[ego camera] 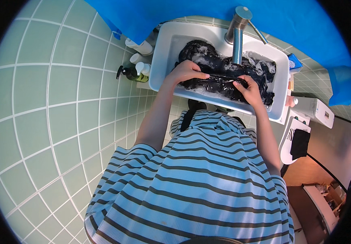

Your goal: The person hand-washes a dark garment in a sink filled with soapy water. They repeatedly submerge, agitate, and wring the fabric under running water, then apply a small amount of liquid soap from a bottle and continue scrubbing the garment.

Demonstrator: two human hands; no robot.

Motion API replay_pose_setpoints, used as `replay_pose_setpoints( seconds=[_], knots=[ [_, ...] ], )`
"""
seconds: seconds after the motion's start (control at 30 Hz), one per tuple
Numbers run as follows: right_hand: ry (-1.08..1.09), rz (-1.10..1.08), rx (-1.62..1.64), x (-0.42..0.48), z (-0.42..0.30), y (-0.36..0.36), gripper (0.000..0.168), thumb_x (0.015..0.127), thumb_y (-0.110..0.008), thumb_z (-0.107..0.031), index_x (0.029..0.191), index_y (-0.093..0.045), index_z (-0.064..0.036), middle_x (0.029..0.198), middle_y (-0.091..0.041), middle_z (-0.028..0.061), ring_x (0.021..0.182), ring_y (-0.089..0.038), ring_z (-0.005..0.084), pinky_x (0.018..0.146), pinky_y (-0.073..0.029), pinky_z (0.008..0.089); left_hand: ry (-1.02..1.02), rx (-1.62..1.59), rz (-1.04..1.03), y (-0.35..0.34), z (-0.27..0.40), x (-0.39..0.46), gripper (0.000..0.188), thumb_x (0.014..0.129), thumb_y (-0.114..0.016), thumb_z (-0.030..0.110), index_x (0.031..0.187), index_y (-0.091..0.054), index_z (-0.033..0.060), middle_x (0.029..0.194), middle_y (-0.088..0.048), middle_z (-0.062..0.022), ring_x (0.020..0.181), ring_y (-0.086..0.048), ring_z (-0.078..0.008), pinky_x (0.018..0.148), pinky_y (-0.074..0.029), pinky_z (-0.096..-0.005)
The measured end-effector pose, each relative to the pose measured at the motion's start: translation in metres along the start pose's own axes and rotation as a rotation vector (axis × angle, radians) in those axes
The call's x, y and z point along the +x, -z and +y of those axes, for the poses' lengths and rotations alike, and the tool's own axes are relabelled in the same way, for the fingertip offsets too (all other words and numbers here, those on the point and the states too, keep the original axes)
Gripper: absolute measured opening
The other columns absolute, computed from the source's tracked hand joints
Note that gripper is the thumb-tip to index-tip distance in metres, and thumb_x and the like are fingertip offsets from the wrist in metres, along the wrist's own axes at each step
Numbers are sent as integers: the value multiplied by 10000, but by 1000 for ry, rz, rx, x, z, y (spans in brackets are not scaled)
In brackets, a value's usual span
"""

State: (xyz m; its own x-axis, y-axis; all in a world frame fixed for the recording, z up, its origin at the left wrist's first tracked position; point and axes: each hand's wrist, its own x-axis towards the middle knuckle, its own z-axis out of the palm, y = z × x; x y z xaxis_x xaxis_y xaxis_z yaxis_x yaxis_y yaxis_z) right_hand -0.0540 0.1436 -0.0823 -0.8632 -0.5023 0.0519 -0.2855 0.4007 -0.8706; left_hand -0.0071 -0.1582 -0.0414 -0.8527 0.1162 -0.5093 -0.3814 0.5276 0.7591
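Note:
Wet black cloth (206, 65) lies in soapy water inside a white washbasin (163, 45), with suds over parts of it. On the left side of the basin, my left hand (187, 72) pinches a fold of the cloth between thumb and fingers. My right hand (248, 88) grips the same fold farther right, its thumb towards the left hand. The fold is stretched between the two. Above the basin's back edge stands a metal single-lever faucet (238, 33), its spout pointing down over the cloth. No running water is visible from it.
Left of the basin stand a dark pump bottle (131, 74) and several white containers (142, 47), near a green tiled wall (62, 85). A blue sheet (193, 9) hangs behind. At the right are a toilet (285, 149) with black cloth (300, 143) on it and a white box-shaped container (316, 111).

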Motion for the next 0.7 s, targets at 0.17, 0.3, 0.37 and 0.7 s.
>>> replay_pose_setpoints(
  seconds=[0.17,0.3,0.37,0.7],
  knots=[
    [-262,-49,358,2,-28,9,210,891,-686,-190,985,-629,-11,826,-595,-16,792,-503,53,759,-420,211,-97,-840,68,-10,4,-4,227,831,-742,280,857,-681,64,775,-633,3,677,-562,-91,623,-432,-249],
    [-109,257,493,14,-54,-9,152,918,-642,-116,1024,-574,-31,841,-561,-42,758,-475,40,689,-404,201,-79,-1458,185,-34,3,16,335,885,-683,285,1136,-621,72,1071,-649,-54,1003,-616,-163,914,-493,-332],
    [-101,350,458,19,-70,-26,185,907,-636,-103,1061,-572,-23,871,-560,-30,796,-485,61,733,-408,206,-146,-1488,211,-59,-5,37,434,917,-631,364,1244,-570,85,1214,-611,-88,1118,-589,-217,968,-472,-381],
    [227,337,-380,19,-114,-80,246,703,-730,-360,738,-646,-132,553,-605,86,522,-629,295,480,-498,386,-372,-1870,-665,-130,-50,110,407,918,-553,427,1145,-589,91,1073,-630,-55,963,-608,-176,855,-495,-329]
  ],
)
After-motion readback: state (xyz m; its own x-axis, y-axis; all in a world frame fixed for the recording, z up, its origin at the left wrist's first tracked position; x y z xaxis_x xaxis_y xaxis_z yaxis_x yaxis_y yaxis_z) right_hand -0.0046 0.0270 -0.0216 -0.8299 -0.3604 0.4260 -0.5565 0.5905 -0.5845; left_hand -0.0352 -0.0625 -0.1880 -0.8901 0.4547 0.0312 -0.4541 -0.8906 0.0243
